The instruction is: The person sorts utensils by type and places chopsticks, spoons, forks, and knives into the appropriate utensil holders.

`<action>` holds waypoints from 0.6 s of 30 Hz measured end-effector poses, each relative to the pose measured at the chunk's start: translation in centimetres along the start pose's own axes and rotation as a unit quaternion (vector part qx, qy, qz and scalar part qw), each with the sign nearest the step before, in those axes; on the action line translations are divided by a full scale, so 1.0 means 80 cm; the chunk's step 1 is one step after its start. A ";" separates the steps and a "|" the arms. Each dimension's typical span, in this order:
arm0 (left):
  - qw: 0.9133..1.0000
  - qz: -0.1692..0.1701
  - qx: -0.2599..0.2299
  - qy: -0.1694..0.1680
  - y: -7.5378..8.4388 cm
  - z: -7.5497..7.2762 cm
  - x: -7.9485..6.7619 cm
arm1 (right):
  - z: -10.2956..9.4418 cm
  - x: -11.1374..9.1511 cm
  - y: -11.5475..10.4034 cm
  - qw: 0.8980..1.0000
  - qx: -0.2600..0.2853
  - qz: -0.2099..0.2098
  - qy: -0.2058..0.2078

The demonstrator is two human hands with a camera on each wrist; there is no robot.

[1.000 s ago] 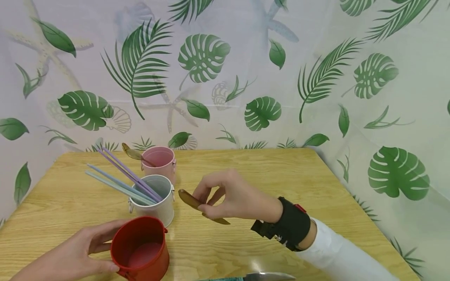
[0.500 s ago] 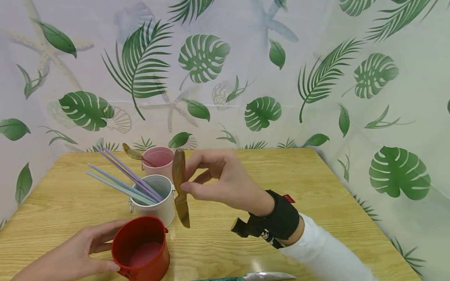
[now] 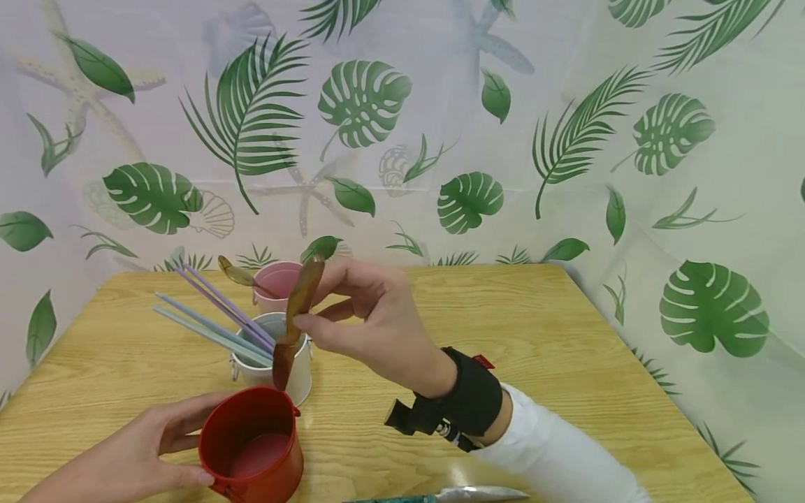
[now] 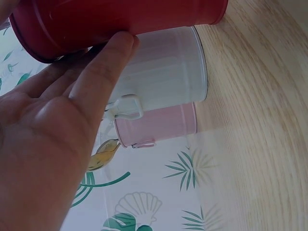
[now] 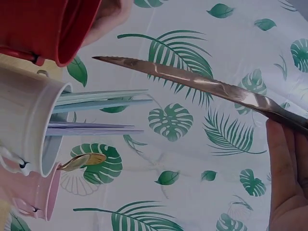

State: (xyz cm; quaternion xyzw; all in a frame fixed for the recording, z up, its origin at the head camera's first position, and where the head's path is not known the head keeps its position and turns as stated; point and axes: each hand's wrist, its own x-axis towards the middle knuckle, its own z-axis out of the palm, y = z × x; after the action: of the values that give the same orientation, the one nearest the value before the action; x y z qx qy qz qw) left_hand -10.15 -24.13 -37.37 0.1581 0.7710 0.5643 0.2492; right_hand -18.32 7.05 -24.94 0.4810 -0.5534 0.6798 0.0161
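Note:
My left hand [image 3: 138, 447] holds a small red bucket [image 3: 286, 464] at its left side, thumb near the front rim and fingers round the far side. It is tilted a little, its mouth towards me; the floor that shows inside is bare. My right hand [image 3: 371, 314] pinches a golden-brown table knife [image 3: 305, 286] by the handle, blade tip down, just above the red bucket's far rim. In the right wrist view the table knife [image 5: 187, 77] shows a serrated edge and points at the red bucket [image 5: 33, 24].
Behind the red bucket stands a white bucket [image 3: 295, 381] with purple, blue and green chopsticks [image 3: 214, 293]. Farther back, a pink bucket [image 3: 267, 305] has a golden spoon [image 3: 235, 271] in it. Another knife [image 3: 478, 494] with a green handle lies at the table's [image 3: 503, 314] near edge.
My right hand has turned the table knife from nearly level to blade down. It has moved left, up to the red bucket's rim. The left hand and red bucket have stayed put.

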 end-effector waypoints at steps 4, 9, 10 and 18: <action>1.000 -0.023 -0.008 -0.001 0.000 0.000 0.000 | 0.012 -0.005 0.008 0.999 -0.011 0.009 -0.030; 0.999 -0.038 -0.020 -0.007 0.000 -0.001 0.000 | 0.025 -0.012 0.021 0.996 -0.036 0.000 -0.083; 0.999 -0.043 -0.023 -0.007 0.000 -0.001 0.000 | 0.028 -0.014 0.024 0.995 -0.043 -0.002 -0.092; 1.000 -0.016 -0.007 -0.015 -0.003 -0.003 -0.001 | 0.039 -0.031 0.050 0.981 -0.104 -0.021 -0.164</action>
State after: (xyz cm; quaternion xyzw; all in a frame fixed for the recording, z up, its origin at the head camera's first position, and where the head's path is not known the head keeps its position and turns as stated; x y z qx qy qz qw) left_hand -10.20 -24.44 -37.54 0.1531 0.7658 0.5629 0.2708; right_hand -17.19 4.38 -29.77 0.5930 -0.6059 0.5302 -0.0107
